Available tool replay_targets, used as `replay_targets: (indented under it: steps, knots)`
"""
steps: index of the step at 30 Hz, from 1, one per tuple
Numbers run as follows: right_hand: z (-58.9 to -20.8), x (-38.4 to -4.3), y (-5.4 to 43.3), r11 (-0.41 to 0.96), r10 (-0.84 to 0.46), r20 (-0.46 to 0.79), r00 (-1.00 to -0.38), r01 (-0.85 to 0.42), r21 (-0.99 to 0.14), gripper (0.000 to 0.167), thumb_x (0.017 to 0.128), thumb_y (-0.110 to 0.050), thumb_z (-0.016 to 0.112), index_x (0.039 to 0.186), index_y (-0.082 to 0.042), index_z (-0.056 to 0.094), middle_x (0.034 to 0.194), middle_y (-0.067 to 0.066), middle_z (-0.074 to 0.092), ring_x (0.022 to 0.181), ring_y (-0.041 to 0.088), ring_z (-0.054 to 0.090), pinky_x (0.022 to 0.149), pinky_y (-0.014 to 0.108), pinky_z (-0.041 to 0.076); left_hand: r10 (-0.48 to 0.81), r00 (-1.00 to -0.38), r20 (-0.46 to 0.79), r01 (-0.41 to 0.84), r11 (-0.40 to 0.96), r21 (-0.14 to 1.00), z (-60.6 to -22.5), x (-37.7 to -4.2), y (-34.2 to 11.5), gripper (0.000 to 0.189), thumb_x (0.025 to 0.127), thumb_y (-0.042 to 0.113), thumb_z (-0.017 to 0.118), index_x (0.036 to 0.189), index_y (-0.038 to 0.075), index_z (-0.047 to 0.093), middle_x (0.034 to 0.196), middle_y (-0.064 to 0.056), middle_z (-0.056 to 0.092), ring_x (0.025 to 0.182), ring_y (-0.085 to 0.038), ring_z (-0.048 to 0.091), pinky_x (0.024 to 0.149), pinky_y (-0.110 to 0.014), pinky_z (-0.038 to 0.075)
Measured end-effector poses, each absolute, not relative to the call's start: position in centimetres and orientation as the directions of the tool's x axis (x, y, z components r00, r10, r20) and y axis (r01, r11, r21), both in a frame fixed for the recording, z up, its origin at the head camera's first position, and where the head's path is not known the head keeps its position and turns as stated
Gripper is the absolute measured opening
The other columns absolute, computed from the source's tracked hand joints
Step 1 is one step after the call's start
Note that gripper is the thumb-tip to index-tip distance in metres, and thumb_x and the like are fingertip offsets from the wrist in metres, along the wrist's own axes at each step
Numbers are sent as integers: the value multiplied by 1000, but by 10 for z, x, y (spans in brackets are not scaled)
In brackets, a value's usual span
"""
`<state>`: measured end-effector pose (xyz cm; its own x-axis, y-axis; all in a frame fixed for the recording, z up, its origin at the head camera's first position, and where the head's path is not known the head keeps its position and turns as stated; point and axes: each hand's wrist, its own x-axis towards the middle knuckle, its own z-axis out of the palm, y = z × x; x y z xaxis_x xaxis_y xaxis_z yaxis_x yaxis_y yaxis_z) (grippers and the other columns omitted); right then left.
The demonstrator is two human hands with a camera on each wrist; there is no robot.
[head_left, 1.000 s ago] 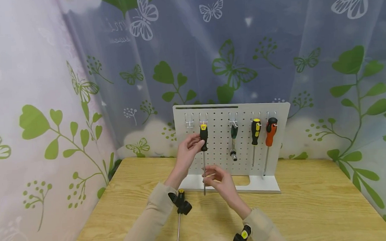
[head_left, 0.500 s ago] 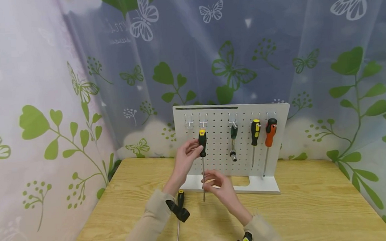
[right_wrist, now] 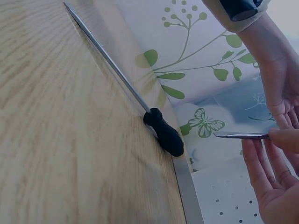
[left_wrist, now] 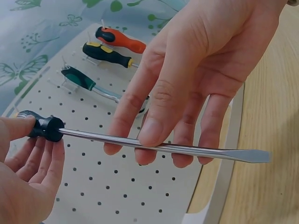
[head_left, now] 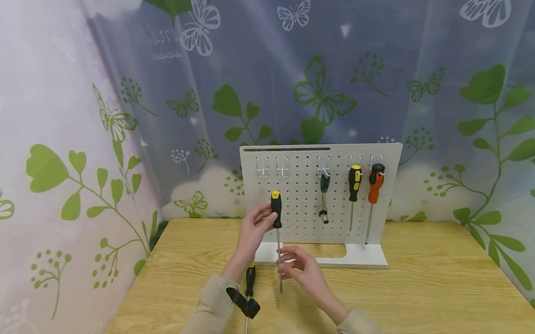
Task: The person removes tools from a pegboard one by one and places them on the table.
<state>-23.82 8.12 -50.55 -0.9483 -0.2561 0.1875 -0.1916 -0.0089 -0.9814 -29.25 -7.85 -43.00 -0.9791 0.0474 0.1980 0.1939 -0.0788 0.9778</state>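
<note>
A flat-blade screwdriver (head_left: 276, 210) with a black handle and yellow end stands upright before the pegboard, free of its hooks. My left hand (head_left: 254, 229) pinches its handle between thumb and fingers. Lower down, my right hand (head_left: 303, 271) pinches the steel shaft; in the left wrist view the thumb of that hand (left_wrist: 187, 70) presses on the shaft and the flat tip sticks out past the fingers. On the table under my left wrist lies a second black-handled screwdriver (right_wrist: 166, 135), its long shaft pointing toward me.
The white pegboard (head_left: 305, 200) stands at the back of the wooden table (head_left: 418, 280). On its hooks hang a green-handled ratchet-like tool (head_left: 325, 183), a black and yellow screwdriver (head_left: 354, 182) and an orange screwdriver (head_left: 375, 184). Two clear hooks (head_left: 282, 168) at its left hold nothing.
Both hands have moved down, slightly left and toward me with the screwdriver. Its handle end has left the second hook from the left.
</note>
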Motion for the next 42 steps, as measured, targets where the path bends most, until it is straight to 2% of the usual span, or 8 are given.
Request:
replay_targets:
  steps: [9, 15, 20, 27, 34, 42]
  knots:
    - [-514, -229, 78, -27, -277, 208, -938, -208, -978, 36, 94, 2, 68, 128, 7, 58, 109, 33, 64, 81, 13, 69, 74, 37, 65, 53, -984, 172, 169, -57, 984, -446, -289, -85, 42, 99, 17, 67, 135, -3, 58, 127, -22, 66, 111, -24, 67, 94, -34, 59]
    - [-521, -226, 75, -49, -287, 194, -938, -188, -981, 40, 92, 7, 67, 129, 12, 55, 107, 36, 63, 78, 15, 69, 71, 38, 65, 46, -987, 157, 155, -46, 987, -457, -285, -86, 43, 100, 18, 67, 135, -4, 57, 128, -23, 65, 110, -24, 68, 93, -34, 60]
    - [-524, -222, 73, -43, -294, 138, -946, -131, -990, 46, 90, 7, 69, 132, 13, 52, 106, 30, 64, 78, 17, 68, 71, 39, 65, 37, -990, 133, 132, -48, 990, -464, -281, -86, 43, 100, 17, 67, 136, -4, 57, 128, -24, 65, 110, -25, 68, 93, -34, 60]
    - [-531, -217, 73, -66, -315, 135, -939, -120, -991, 51, 89, 9, 67, 137, 12, 49, 105, 29, 65, 78, 18, 69, 71, 48, 64, 36, -993, 113, 112, -38, 993, -474, -277, -88, 42, 100, 16, 66, 134, -7, 57, 125, -26, 66, 107, -25, 69, 92, -36, 60]
    - [-539, -212, 73, -53, -338, 97, -936, -84, -995, 50, 88, 10, 67, 135, 12, 50, 108, 34, 62, 79, 17, 69, 70, 40, 65, 33, -995, 92, 90, -39, 995, -485, -273, -89, 41, 100, 16, 66, 132, -8, 57, 123, -26, 66, 102, -22, 69, 90, -36, 61]
    - [-547, -208, 73, -36, -334, 91, -938, -84, -996, 46, 88, 9, 68, 131, 13, 52, 109, 32, 62, 84, 21, 70, 69, 41, 65, 35, -997, 64, 63, -37, 997, -496, -268, -89, 42, 100, 17, 65, 133, -8, 56, 124, -26, 66, 101, -18, 69, 91, -37, 61]
